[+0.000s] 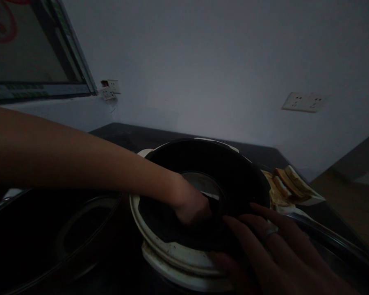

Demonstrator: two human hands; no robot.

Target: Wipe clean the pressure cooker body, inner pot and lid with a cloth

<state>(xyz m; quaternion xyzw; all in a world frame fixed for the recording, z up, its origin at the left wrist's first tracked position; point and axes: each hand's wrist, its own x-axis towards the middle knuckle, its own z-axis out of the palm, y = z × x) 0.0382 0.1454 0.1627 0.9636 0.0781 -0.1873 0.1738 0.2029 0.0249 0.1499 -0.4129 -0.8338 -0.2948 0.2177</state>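
Note:
A round cooker with a stained, pale rim (pixel 169 250) and a dark inner pot (pixel 242 180) stands in front of me. From the left, my left hand (pixel 192 205) reaches down into the pot. Its fingers are curled out of sight near the bottom, beside a dark shape I cannot make out. A paler round patch of the pot's bottom (pixel 203 182) shows beyond the wrist. My right hand (pixel 273 246), with a ring on one finger, lies over the near right edge of the cooker, its fingers stretched and apart.
A large dark pan (pixel 89 229) sits close on the left. To the right are a stained, pale brown-and-white object (pixel 290 186) and a long dark handle (pixel 332 237) on the black counter (pixel 135 137). Sockets (pixel 304 102) are on the wall behind; a window (pixel 39 49) is at left.

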